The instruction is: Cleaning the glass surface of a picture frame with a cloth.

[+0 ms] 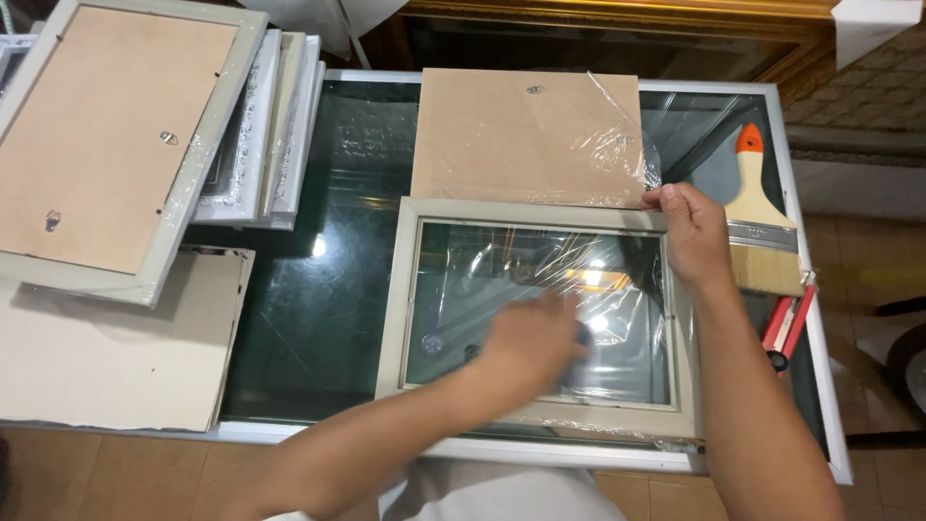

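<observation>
Pale grey frame [536, 214], brown backing board [521, 135]

A big glass table [318, 318] with a white rim fills the middle. Small bright lights shine on the dark glass. At 12 o'clock stands a gold frame [617, 12]. The floor [135, 478] at 6 o'clock is brown tile. At 3 o'clock the floor is pale tile.

Bright overhead light, glare on the plastic film [579, 280], blurred left hand [526, 342].
</observation>
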